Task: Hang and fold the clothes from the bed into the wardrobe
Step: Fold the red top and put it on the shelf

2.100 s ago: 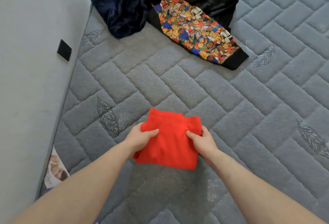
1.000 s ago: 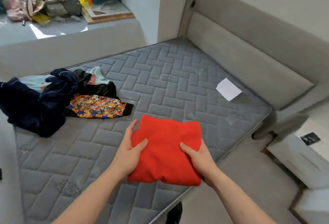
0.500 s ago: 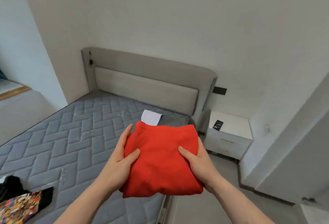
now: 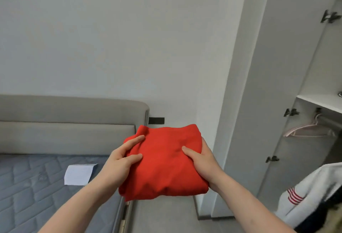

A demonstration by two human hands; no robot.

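Your left hand (image 4: 118, 166) fingers (image 4: 133, 143) lie over the left top edge of the folded red garment (image 4: 164, 164), thumb pressed on the top face, so the cloth is pinched between thumb and fingers. Your right hand (image 4: 201, 160) does the same on the right edge: thumb on top, the other fingers curled under and hidden by the fabric. Both hands grip it; both forearms are bare.

The red garment is a thick folded bundle held in the air, off the bed, between the bed and the wardrobe. No logo, tag or print shows on it.

Left of and below the garment is the grey quilted mattress (image 4: 33, 186), with a white sheet of paper (image 4: 78, 174) lying on it near your left wrist; any writing on it can't be read. Behind the garment is the beige padded headboard (image 4: 70, 121), and just above it a small black wall plate (image 4: 156, 120).

Right of the garment stands the white wardrobe (image 4: 314, 77) with its door (image 4: 259, 94) open, a shelf, a rail and pale pink hangers (image 4: 307, 130) on it. Lower right of the garment is a white garment with red stripes (image 4: 303, 194); no text is readable.
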